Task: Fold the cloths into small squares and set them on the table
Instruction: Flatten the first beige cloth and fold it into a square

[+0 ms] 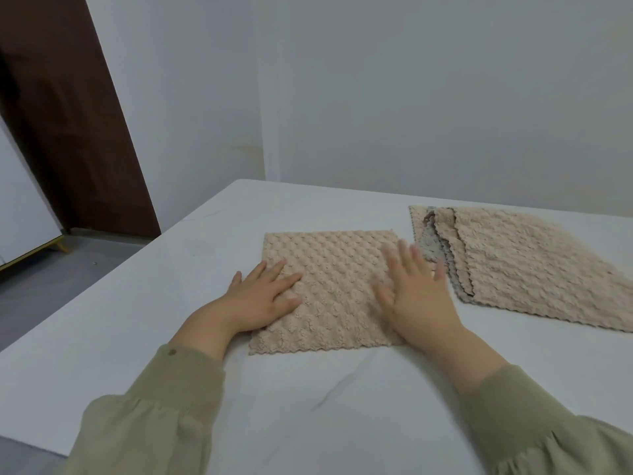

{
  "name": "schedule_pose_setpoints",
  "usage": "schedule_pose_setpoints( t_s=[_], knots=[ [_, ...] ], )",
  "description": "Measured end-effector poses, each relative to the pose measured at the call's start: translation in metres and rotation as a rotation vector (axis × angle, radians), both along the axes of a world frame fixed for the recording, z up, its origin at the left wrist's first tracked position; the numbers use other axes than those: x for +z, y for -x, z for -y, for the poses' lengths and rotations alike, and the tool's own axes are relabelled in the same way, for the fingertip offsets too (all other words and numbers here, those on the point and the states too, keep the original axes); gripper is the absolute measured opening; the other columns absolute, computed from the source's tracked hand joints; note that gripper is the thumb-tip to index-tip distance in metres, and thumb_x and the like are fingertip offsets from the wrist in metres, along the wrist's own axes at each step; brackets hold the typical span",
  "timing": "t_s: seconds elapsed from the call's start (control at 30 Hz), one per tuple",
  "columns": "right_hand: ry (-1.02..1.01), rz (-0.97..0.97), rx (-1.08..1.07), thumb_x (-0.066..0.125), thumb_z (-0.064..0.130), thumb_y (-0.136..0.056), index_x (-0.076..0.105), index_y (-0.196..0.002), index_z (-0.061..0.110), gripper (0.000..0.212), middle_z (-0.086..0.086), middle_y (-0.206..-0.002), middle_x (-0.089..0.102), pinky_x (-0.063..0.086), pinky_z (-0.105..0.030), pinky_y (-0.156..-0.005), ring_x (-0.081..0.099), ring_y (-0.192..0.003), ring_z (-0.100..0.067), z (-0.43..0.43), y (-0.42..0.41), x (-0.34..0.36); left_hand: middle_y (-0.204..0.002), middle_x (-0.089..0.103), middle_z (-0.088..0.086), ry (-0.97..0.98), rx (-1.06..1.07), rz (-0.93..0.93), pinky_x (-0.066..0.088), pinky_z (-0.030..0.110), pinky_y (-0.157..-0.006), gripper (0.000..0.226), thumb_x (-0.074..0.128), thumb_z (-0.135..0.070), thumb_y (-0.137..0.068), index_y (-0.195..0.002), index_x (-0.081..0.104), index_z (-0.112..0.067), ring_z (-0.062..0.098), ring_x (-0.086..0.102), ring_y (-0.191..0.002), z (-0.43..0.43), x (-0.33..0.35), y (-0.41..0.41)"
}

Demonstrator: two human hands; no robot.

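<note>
The beige cloth (337,269) is being smoothed flat on the bench (137,320) beneath the left hand (265,298) and right hand (416,298), both spread open and gripping nothing, while a pinch of one edge is likely being called for next to fold it over.

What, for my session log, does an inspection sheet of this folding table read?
Surface: white table, faint creases near the front.
Job's things: beige cloth lies flat under both hands; pile of beige and grey cloths to its right.
Clutter: nothing seen.
Grippers: left hand rests flat, fingers on the cloth's left edge; right hand rests flat on its right side, blurred.
Cables: nothing seen.
Surroundings: pale wall, brown door, grey floor.
</note>
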State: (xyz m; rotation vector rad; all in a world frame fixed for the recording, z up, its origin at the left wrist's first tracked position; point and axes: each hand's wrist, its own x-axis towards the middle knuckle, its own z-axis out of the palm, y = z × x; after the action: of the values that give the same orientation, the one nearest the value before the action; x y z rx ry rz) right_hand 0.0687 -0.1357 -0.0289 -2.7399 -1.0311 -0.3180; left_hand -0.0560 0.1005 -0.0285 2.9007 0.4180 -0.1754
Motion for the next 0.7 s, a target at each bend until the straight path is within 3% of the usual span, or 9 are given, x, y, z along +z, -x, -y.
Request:
schedule_pose_setpoints(
  t_s=[0.1,0.2,0.27,0.3,0.33,0.4,0.5,0.7],
  knots=[
    [0.161,-0.198,0.029,0.015,0.06,-0.093,0.01,-0.15,0.032,0.064,0.005,-0.16,0.002,-0.002,-0.052,-0.115,-0.001,-0.147,-0.018,0.004,0.007,-0.009,-0.159,-0.004,-0.009,0.011,0.019,0.022,-0.003,0.051,-0.115,0.057,0.03,-0.058,-0.095,-0.147,0.011,-0.045,0.018,-0.008,-0.146,0.001,0.0,0.001],
    [0.084,-0.2,-0.021,0.023,0.054,-0.095,0.028,-0.146,0.027,0.058,0.006,-0.156,0.021,0.008,-0.053,-0.114,0.015,-0.145,-0.016,0.005,0.003,-0.004,-0.154,0.027,-0.007,0.113,0.053,0.26,0.014,0.048,-0.116,0.05,0.042,-0.051,-0.094,-0.142,0.036,-0.038,0.018,0.018,-0.143,-0.004,-0.003,-0.004],
    [-0.004,-0.13,-0.037,0.022,0.052,-0.091,0.056,-0.116,0.022,0.052,0.002,-0.129,0.054,0.026,-0.05,-0.107,0.04,-0.13,-0.022,0.002,0.001,0.0,-0.145,0.04,-0.005,0.277,0.11,0.46,0.029,0.042,-0.112,0.049,0.05,-0.039,-0.094,-0.141,0.04,-0.031,0.016,0.036,-0.135,-0.007,-0.006,-0.01],
    [-0.057,-0.093,-0.051,0.021,0.052,-0.088,0.059,-0.097,0.02,0.051,0.001,-0.108,0.06,0.033,-0.046,-0.101,0.049,-0.118,-0.025,0.0,-0.001,0.002,-0.144,0.041,-0.004,0.355,0.158,0.526,0.031,0.04,-0.11,0.05,0.051,-0.034,-0.094,-0.142,0.038,-0.03,0.016,0.038,-0.132,-0.009,-0.007,-0.012],
    [-0.103,-0.056,-0.067,0.023,0.05,-0.087,0.061,-0.09,0.018,0.049,0.0,-0.1,0.061,0.036,-0.042,-0.097,0.052,-0.112,-0.026,-0.002,-0.003,0.004,-0.143,0.041,-0.004,0.408,0.21,0.575,0.032,0.038,-0.11,0.051,0.051,-0.03,-0.094,-0.143,0.036,-0.029,0.016,0.04,-0.131,-0.011,-0.008,-0.015],
    [-0.143,0.007,-0.104,0.035,0.04,-0.092,0.064,-0.107,0.012,0.043,-0.005,-0.115,0.062,0.034,-0.04,-0.102,0.048,-0.117,-0.027,-0.005,-0.015,0.009,-0.141,0.042,-0.002,0.429,0.299,0.648,0.033,0.037,-0.108,0.049,0.048,-0.025,-0.095,-0.142,0.037,-0.026,0.017,0.04,-0.13,-0.018,-0.009,-0.023],
    [-0.091,0.03,-0.162,0.038,0.033,-0.094,0.055,-0.126,0.01,0.043,-0.008,-0.133,0.053,0.029,-0.04,-0.107,0.04,-0.126,-0.028,-0.011,-0.04,0.019,-0.141,0.045,0.002,0.368,0.349,0.686,0.034,0.037,-0.107,0.046,0.047,-0.022,-0.095,-0.14,0.041,-0.022,0.019,0.04,-0.129,-0.03,-0.009,-0.037],
    [-0.065,-0.018,-0.182,0.035,0.026,-0.097,0.051,-0.129,0.008,0.04,-0.01,-0.135,0.051,0.032,-0.043,-0.107,0.04,-0.128,-0.029,-0.043,-0.094,0.026,-0.141,0.046,0.006,0.224,0.433,0.616,0.034,0.04,-0.104,0.044,0.042,-0.024,-0.096,-0.14,0.041,-0.019,0.025,0.037,-0.131,-0.053,-0.007,-0.072]
  ],
)
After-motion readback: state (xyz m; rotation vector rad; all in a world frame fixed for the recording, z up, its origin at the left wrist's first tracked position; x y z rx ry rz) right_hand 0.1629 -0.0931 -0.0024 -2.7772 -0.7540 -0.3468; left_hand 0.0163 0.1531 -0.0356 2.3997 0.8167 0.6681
